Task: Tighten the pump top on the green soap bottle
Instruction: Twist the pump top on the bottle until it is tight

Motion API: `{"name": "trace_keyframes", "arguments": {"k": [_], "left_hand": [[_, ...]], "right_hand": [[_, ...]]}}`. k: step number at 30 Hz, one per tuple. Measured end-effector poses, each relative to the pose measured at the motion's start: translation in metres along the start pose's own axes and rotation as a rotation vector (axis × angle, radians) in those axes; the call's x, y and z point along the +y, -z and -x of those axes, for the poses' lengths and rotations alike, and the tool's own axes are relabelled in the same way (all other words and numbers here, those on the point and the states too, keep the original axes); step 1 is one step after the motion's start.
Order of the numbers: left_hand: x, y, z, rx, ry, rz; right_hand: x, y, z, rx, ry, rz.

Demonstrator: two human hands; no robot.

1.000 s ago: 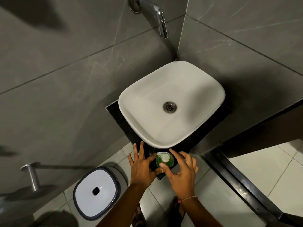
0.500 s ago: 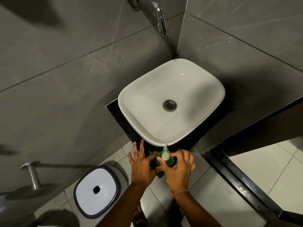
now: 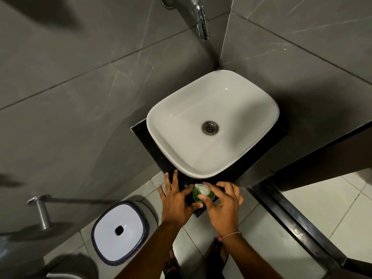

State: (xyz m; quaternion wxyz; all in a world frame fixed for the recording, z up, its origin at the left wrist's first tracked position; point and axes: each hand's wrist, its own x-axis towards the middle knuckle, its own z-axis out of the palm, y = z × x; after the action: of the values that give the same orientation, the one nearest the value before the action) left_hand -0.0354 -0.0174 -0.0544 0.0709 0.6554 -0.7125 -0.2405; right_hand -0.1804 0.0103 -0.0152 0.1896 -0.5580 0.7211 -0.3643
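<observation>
Green soap bottle (image 3: 198,195) on black counter (image 3: 141,135) corner, just below white basin (image 3: 213,125). Pump top (image 3: 202,190) nozzle, half second ago toward basin, now points left: twist under way. Left hand (image 3: 176,200) braces bottle, fingers spread; right hand (image 3: 222,206) pinches pump top. Collar threads hidden; tightness indeterminable.

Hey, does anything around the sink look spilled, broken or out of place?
Nothing stands out. The sink looks clean and dry, the green soap bottle stands upright on the black counter, with no spill visible.
</observation>
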Motion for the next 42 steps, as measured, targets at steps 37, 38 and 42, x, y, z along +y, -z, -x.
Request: {"name": "trace_keyframes", "arguments": {"k": [37,38,42], "left_hand": [[0.000,-0.002,0.000,0.018,-0.025,0.045],[0.001,-0.001,0.000,0.012,-0.025,0.066],[0.003,0.002,-0.002,-0.019,-0.003,0.108]], "right_hand": [[0.000,0.002,-0.007,-0.029,-0.083,-0.083],[0.001,0.003,-0.007,-0.039,-0.080,-0.072],[0.003,0.007,-0.009,-0.095,-0.026,-0.020]]}}
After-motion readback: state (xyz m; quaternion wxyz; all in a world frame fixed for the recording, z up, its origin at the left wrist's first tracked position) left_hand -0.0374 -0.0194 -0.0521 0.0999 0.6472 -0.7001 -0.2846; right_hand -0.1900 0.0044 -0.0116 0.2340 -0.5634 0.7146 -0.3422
